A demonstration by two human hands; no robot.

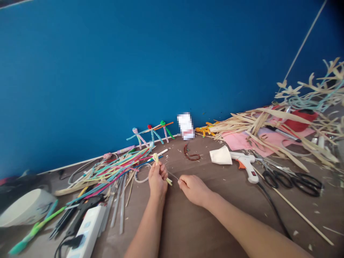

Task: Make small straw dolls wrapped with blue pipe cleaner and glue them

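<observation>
Left fingers (159, 171) pinch a pale strip (156, 158), right fingers (182, 182) a wire (173, 175).

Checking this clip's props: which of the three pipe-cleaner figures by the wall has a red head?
The middle pipe-cleaner figure, red-headed; the left figure's head is pink, the right figure's green.

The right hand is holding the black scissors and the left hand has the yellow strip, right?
No: the head view shows the right hand pinching a thin metal needle; the black scissors lie on the table. The left hand does have the yellow strip.
</observation>
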